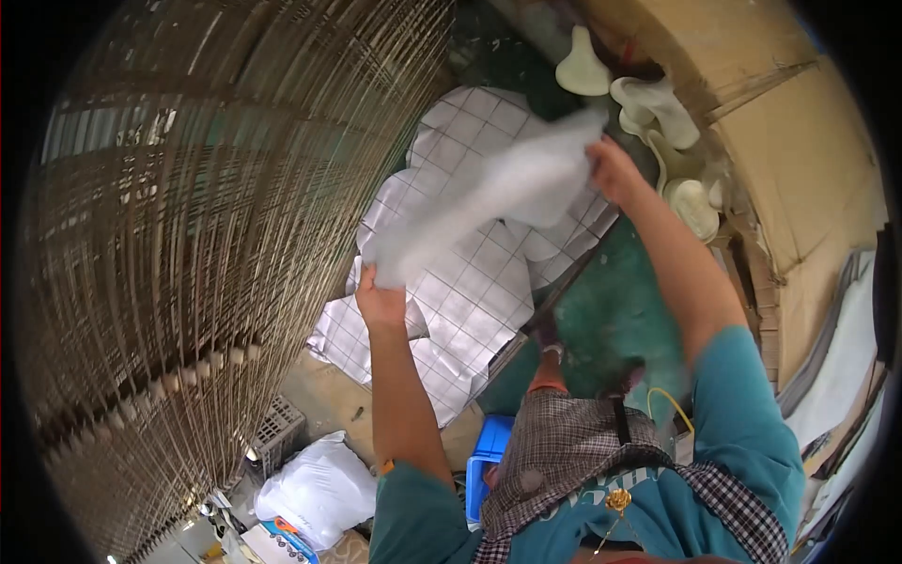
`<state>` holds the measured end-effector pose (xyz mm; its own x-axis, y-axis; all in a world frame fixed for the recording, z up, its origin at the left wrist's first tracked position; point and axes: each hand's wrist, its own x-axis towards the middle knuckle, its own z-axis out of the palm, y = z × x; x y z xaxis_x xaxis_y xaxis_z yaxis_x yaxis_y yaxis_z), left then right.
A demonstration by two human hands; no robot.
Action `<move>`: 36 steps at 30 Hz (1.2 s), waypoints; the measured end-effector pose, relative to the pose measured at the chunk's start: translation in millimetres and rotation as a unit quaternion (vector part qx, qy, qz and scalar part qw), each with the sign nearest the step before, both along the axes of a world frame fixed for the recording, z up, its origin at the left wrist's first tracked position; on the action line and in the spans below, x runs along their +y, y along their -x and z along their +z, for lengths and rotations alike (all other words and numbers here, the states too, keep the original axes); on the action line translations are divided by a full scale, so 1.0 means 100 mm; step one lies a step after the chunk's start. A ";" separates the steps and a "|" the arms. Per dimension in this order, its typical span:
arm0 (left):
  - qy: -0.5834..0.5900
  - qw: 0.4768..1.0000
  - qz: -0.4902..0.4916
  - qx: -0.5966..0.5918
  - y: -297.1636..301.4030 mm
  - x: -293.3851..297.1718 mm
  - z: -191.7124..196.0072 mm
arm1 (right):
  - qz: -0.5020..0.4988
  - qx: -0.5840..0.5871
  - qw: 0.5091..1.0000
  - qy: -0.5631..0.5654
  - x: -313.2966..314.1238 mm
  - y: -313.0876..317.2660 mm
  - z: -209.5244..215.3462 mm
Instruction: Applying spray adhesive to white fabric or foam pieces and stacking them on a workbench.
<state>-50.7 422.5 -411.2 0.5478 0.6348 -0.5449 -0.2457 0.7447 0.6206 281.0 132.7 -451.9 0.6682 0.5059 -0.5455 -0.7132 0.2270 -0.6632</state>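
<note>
both hands grip a white sheet [489, 202], blurred, stretched taut between them above the grid-marked sheets [470, 291]: left hand [379, 303] pinches the low corner, right hand [613, 171] the high one, likely to keep it flat. pale moulded pieces [658, 103] lie just beyond.

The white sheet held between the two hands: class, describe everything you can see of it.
The white sheet is a pale, soft-looking piece, blurred in the picture, so its texture is unclear. It stretches diagonally, the left hand gripping its lower end and the right hand its upper end. It hangs in the air above a pile of white gridded sheets, apparently not resting on them.
</note>
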 end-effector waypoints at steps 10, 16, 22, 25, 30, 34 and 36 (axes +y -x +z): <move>0.011 0.948 -0.062 0.312 0.13 -0.63 -0.91 | 0.162 -0.146 0.966 0.141 -0.72 0.74 -0.06; 0.035 0.942 -0.217 0.255 -0.44 -2.30 -0.44 | 0.041 -0.437 0.804 0.401 -2.48 1.73 1.91; -0.053 0.914 -0.397 0.066 -0.99 -4.16 0.78 | -0.035 -0.519 0.472 0.712 -4.01 2.01 2.65; -0.110 0.859 -0.499 -0.033 -1.05 -5.10 1.28 | -0.028 -0.471 0.458 0.753 -4.52 2.04 2.53; -0.185 0.821 -0.537 -0.066 -0.83 -6.13 1.50 | -0.001 -0.459 0.516 0.723 -4.76 1.99 2.32; -0.414 0.743 -0.525 -0.001 -0.73 -6.52 1.51 | -0.015 -0.463 0.561 0.686 -4.90 2.00 2.41; -0.507 0.681 -0.528 0.029 -0.70 -6.53 1.37 | -0.064 -0.442 0.625 0.641 -5.05 1.97 2.52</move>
